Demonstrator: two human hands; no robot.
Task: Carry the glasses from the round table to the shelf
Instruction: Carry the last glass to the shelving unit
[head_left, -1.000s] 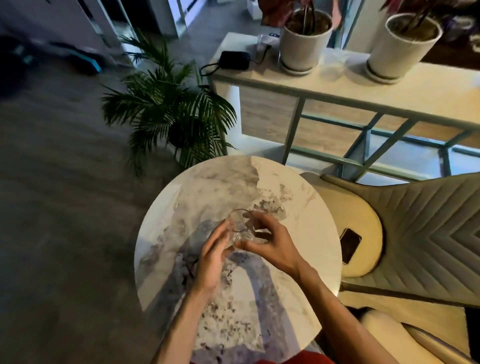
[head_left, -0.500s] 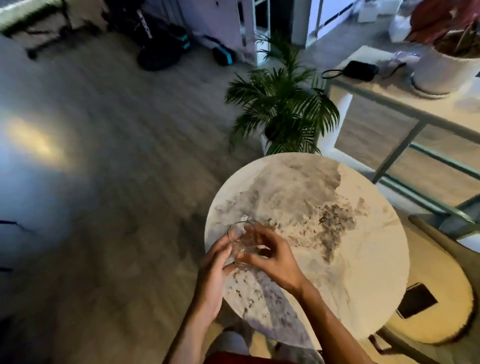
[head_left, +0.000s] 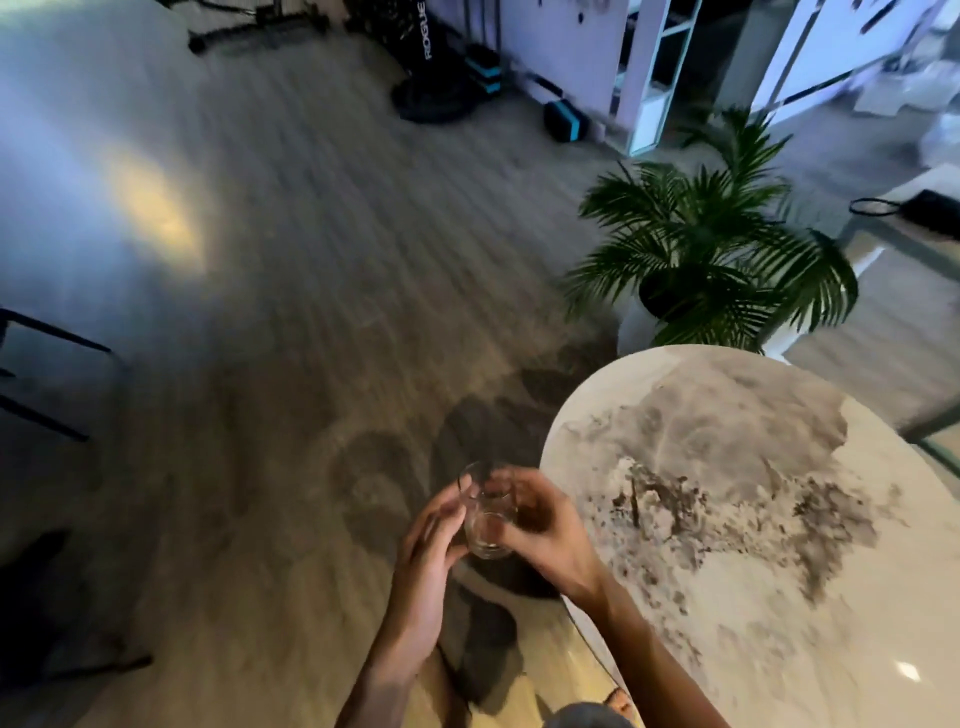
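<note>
Glasses are being cleared from the round marble table (head_left: 779, 519), seen at four o'clock with no other glass visible on its shown part. A potted palm (head_left: 711, 249) stands at two o'clock. A clear tumbler (head_left: 485, 512) is held upright, long axis near vertical, off the table's left edge over the wooden floor (head_left: 260, 364). The right hand (head_left: 540, 525) is curled around it; the left hand (head_left: 431, 540) is laid against its side, fingers loosely spread. No shelf can be identified.
</note>
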